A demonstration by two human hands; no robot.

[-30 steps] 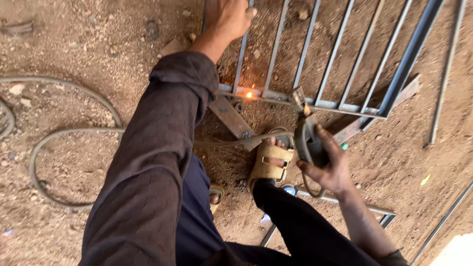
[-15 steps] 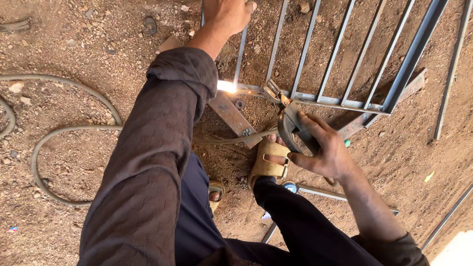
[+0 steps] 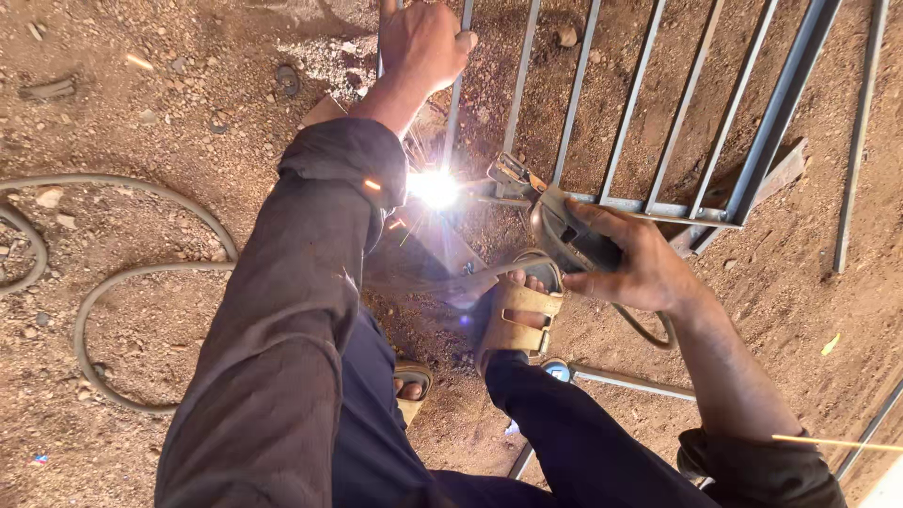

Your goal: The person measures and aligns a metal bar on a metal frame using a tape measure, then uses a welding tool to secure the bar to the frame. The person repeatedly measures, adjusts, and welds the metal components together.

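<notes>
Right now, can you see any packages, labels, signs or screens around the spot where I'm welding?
None in view: no package, label, sign or screen. Only the left hand on the metal grille, the right hand holding the welding holder, and a cable on the dirt.

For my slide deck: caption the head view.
Right hand holds dark welding electrode holder, bright arc on grey metal grille; left hand grips a bar.

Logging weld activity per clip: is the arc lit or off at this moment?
Lit. A white glare with sparks burns at the metal grille, off the tip of the electrode holder in the right hand.
</notes>
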